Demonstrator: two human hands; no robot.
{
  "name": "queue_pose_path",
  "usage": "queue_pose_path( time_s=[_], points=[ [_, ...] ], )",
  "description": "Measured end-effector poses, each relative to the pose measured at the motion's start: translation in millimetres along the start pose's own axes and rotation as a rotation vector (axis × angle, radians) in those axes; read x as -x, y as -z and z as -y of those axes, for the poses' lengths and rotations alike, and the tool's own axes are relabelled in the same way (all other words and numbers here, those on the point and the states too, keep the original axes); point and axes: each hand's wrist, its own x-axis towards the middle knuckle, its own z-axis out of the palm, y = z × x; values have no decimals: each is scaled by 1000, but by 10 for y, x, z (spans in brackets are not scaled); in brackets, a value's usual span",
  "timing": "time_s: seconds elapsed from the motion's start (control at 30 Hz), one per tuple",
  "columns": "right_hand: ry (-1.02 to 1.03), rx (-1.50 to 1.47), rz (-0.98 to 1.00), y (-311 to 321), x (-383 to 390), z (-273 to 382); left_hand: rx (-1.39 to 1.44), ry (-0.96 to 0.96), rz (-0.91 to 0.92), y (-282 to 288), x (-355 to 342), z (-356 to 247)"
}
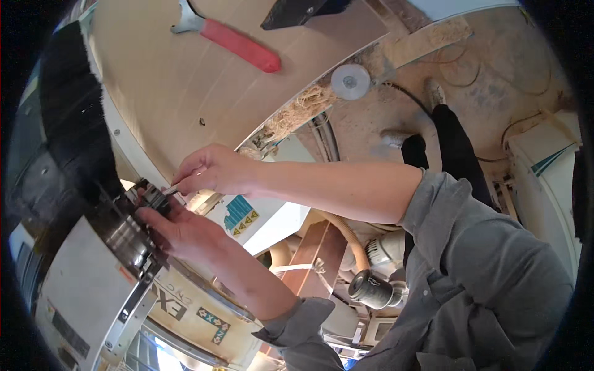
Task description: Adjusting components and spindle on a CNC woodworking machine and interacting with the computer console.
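My left hand (182,234) is closed around a dark, ridged metal cylinder (152,196) that looks like a tool holder. It is just beside a shiny round metal spindle part (125,240). Close above it, my right hand (213,170) pinches a slim, light metal rod (171,190) against the end of the cylinder. The right fingers partly cover the rod, so its full shape is hidden. On the pale board beyond my hands lies a wrench (238,43) with a red handle and a metal open end.
A black brush skirt (77,117) hangs at the left, by a white machine housing (86,290). Wood shavings (306,102) line the board's (148,80) edge, near a grey disc (351,81). Below are a ribbed hose (352,238) and a black cylinder (369,289). A cable crosses the dusty floor.
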Motion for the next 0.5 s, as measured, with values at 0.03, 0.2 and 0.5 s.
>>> queue_pose_path(
  time_s=[0.03, 0.2, 0.5],
  points=[
    [18, -52, 57, 21, -39, -30, -13, -23, 14, 19, -8, 14],
    [-33, -106, 218, 154, -230, -103, 29, 74, 63, 175, -97, 37],
    [237, 191, 325, 141, -404, -14, -11, 123, 221, 212, -92, -11]
  ],
)
